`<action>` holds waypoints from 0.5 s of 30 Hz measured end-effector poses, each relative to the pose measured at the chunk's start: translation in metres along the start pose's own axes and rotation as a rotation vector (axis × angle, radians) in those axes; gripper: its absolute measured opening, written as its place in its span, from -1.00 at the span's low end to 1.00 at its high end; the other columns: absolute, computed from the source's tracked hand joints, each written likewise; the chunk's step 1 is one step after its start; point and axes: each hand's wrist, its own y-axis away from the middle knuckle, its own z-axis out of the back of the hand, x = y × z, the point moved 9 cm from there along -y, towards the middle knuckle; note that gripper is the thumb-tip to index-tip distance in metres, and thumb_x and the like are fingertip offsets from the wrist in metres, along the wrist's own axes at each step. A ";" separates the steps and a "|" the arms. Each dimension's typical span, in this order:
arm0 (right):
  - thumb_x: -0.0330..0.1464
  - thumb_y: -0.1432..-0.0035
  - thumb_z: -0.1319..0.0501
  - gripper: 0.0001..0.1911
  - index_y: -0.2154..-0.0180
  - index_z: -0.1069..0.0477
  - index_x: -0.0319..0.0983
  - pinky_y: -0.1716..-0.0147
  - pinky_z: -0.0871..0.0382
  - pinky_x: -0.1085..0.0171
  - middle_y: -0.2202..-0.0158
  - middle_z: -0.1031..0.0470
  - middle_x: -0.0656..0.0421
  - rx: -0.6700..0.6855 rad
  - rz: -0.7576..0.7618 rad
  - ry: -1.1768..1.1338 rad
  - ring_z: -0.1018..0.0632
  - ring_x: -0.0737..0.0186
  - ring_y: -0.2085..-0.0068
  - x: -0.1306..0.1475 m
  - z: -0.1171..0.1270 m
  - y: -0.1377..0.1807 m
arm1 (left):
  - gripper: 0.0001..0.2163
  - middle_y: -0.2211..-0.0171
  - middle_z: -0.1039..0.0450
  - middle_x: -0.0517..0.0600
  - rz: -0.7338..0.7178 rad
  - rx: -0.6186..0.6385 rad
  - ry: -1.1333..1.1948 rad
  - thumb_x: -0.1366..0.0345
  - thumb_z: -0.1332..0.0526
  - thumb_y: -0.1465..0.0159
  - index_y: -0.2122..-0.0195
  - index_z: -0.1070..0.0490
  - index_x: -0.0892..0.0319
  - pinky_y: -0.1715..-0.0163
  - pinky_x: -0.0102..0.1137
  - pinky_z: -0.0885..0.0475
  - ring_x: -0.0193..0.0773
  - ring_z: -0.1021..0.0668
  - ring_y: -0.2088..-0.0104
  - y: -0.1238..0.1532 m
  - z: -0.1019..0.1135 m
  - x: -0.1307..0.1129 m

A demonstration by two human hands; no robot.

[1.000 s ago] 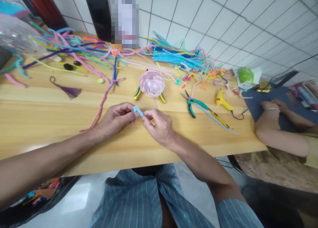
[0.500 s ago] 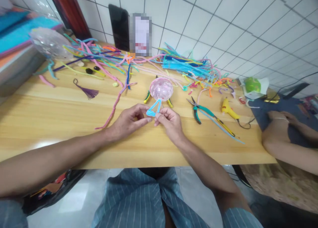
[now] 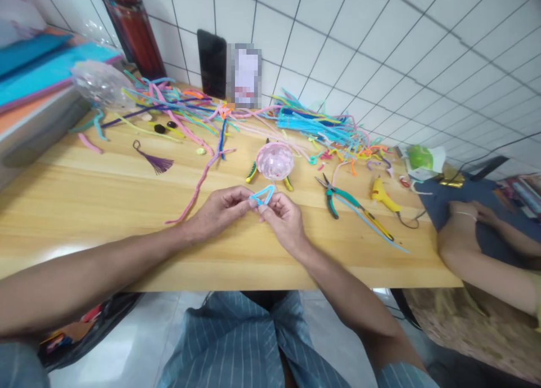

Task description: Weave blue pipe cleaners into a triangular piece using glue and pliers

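Observation:
A light blue pipe cleaner (image 3: pixel 267 193), bent into a triangle, is held between both hands above the table. My left hand (image 3: pixel 224 209) pinches its left corner between thumb and fingers. At its lower right side, my right hand (image 3: pixel 284 218) grips it with thumb and fingertips closed. Just beyond the hands stands a clear pinkish bowl (image 3: pixel 275 161), and yellow-and-black tool handles (image 3: pixel 252 172) stick out on either side of it. Left of my hands lies a long pink twisted pipe cleaner (image 3: pixel 198 188).
Green-handled pliers (image 3: pixel 331 199), a yellow cutter (image 3: pixel 379 226) and a yellow glue gun (image 3: pixel 384 195) lie to the right. Pipe cleaners (image 3: pixel 313 122) are heaped along the wall near two phones (image 3: pixel 212 64). A purple tassel (image 3: pixel 154 160) lies left. Another person's arm (image 3: pixel 477 253) rests at far right.
My left hand has closed onto the corner of the blue triangle, where its fingers were apart before. The triangle has tilted flatter and sits slightly lower. The camera view has shifted a little.

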 end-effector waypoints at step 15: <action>-0.21 -0.23 -0.28 -0.83 0.31 -0.42 -0.15 0.34 -0.42 0.30 0.40 -0.57 0.25 0.032 0.114 0.230 -0.56 0.30 0.38 0.014 0.000 -0.002 | -0.70 0.44 -0.52 -0.08 0.056 0.043 -0.069 0.01 -0.37 -0.31 0.28 -0.57 0.18 0.35 -0.46 -0.37 -0.35 -0.45 0.42 0.000 -0.002 0.008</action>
